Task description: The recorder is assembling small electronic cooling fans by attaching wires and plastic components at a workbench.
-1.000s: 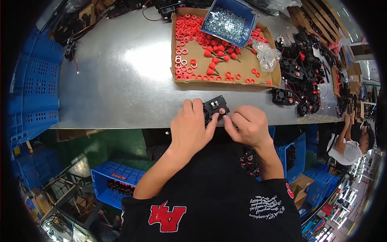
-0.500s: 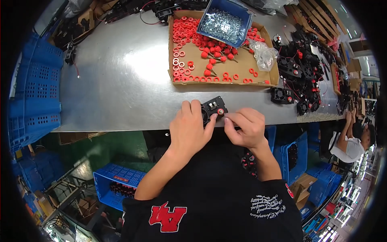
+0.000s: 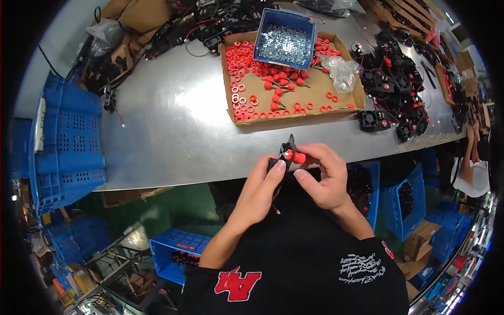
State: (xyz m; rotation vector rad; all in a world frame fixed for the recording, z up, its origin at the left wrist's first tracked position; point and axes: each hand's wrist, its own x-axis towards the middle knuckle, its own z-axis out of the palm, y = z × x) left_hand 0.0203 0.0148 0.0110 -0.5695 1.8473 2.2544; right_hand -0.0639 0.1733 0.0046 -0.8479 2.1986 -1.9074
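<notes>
A small black fan unit (image 3: 285, 150) is turned on edge above the front edge of the metal table. My left hand (image 3: 258, 195) is closed on it, with the thumb pressed against its near side. A red cylindrical knob (image 3: 298, 157) sticks out of the unit to the right, beside a small metallic fitting. My right hand (image 3: 329, 177) is at the knob, its fingers curved and reaching to the far side of it. Its thumb stands apart below the knob. Whether those fingertips touch the knob or the unit is hidden.
Ahead lies a shallow cardboard tray (image 3: 294, 119) of red rings and red knobs with metal stems. A blue bin (image 3: 286, 62) of small metal nuts rests on it, near a clear plastic bag (image 3: 342, 76). Several black fan units (image 3: 374, 121) are piled right; a blue crate (image 3: 71, 142) stands left.
The fan unit has turned from face-up to on edge and come slightly nearer, bringing the red knob into view. My right thumb has moved apart from the fingers. The whole view has shifted a little.
</notes>
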